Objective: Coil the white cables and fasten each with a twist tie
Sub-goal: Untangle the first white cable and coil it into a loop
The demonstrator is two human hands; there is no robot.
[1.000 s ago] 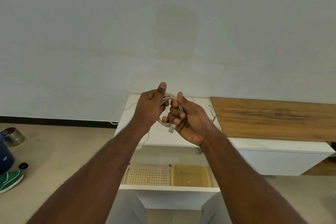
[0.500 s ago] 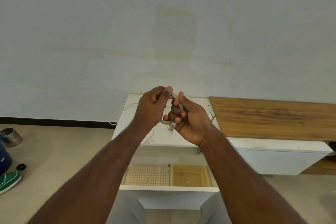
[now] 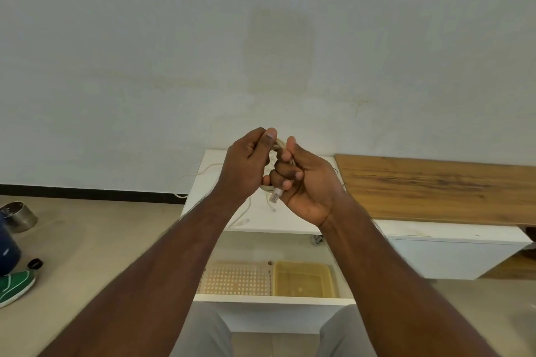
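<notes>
While both hands work in mid-air above the white table point(image 3: 208, 211), the coiled cable point(image 3: 279, 144) sits between them: right hand point(image 3: 304, 180) grips the loops, clear plug point(image 3: 275, 195) hanging below its fingers; left hand point(image 3: 246, 165) pinches the coil's left side, maybe w/ a tie, can't tell. No readable writing.

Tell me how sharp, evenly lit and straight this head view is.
Head view: soft, even light, no glare or hard shadows; the hands and coiled cable are slightly soft; wide-angle bending curves the wooden board and baseboard.
</notes>
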